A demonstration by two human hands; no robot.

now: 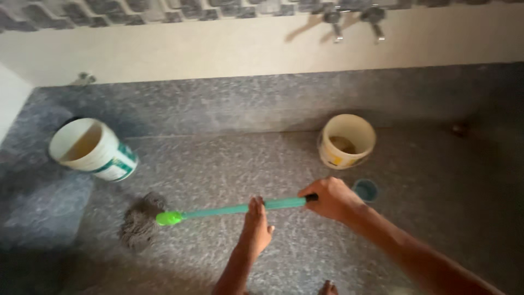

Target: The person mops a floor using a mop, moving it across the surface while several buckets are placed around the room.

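Note:
Both of my hands grip a mop by its teal-green handle [218, 210]. My right hand [331, 199] closes round the handle's top end. My left hand [255, 225] is wrapped round it lower down, toward the middle. The handle runs left to a bright green socket [168, 218] that joins the grey string mop head [139, 224], which lies on the speckled grey floor [218, 158].
A large white bucket [90, 148] stands at the left near a wall. A smaller cream bucket [346, 141] stands right of centre, with a small blue cup [365, 189] beside my right hand. Two wall taps [355, 21] stick out above. A toe [327, 287] shows at the bottom edge.

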